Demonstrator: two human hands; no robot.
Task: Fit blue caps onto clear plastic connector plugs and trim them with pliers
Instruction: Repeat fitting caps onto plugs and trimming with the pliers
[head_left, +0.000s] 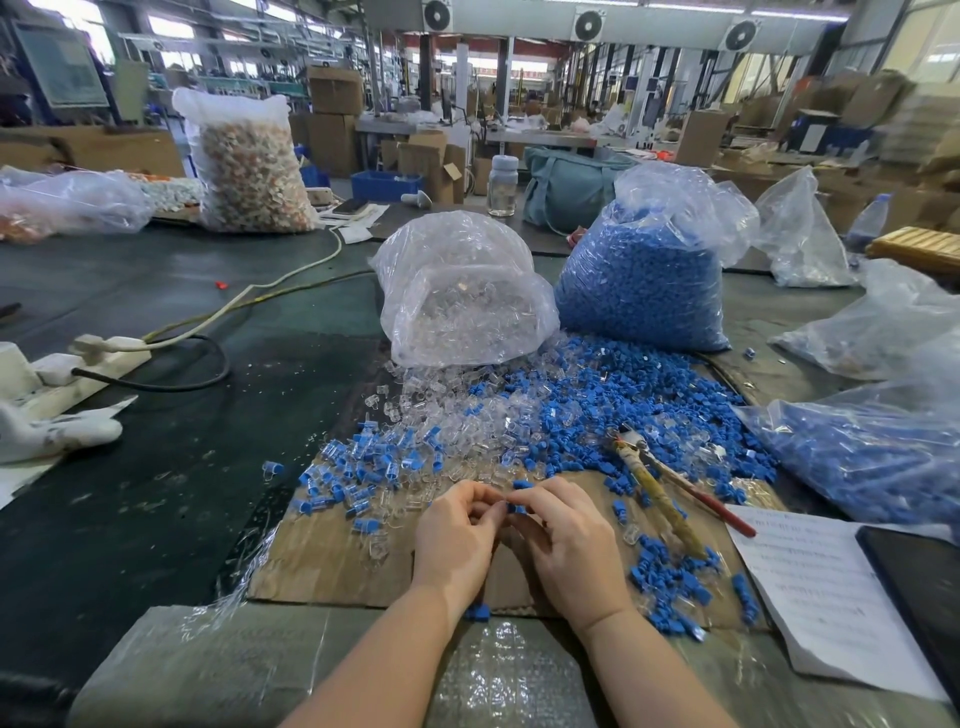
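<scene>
Pinching a blue cap in the right hand, fingertips curled on it; left hand is curling round what is probably a clear plug, too hidden to confirm. Both are meeting above the cardboard. Pliers are lying just right of the right hand, handles running toward the person, so the right hand is nearer.

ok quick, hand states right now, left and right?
Left hand: fingers curled at the blue cap; its own hold cannot be told.
Right hand: pinches the blue cap.
</scene>
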